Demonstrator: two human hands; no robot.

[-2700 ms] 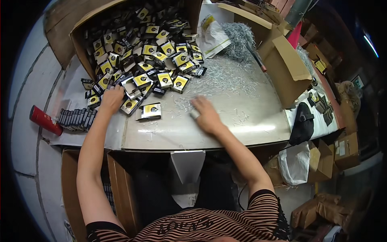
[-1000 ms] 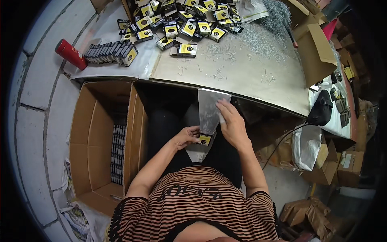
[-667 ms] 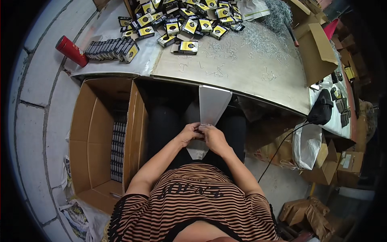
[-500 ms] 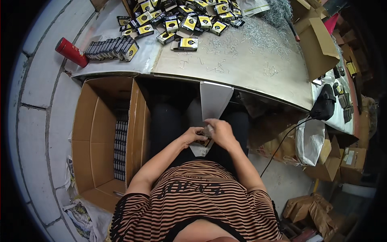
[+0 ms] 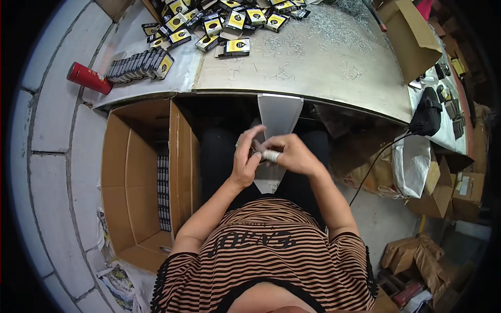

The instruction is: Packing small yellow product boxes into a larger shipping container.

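A workbench [image 5: 323, 78] spans twelve o'clock; at dial centre, left hand [image 5: 244, 161] and right hand [image 5: 293, 154] crowd together over a tapered grey plate [image 5: 279, 116], grips too blurred to tell.

Small object [image 5: 254, 151], dark where visible, lies between the left hand [image 5: 245, 159] and the right hand [image 5: 292, 154]; fingers cover most of it, leaving shape and pose indistinct. The smooth, pale grey chute [image 5: 280, 112], partly hidden by the hands, narrows from its far end toward the person.
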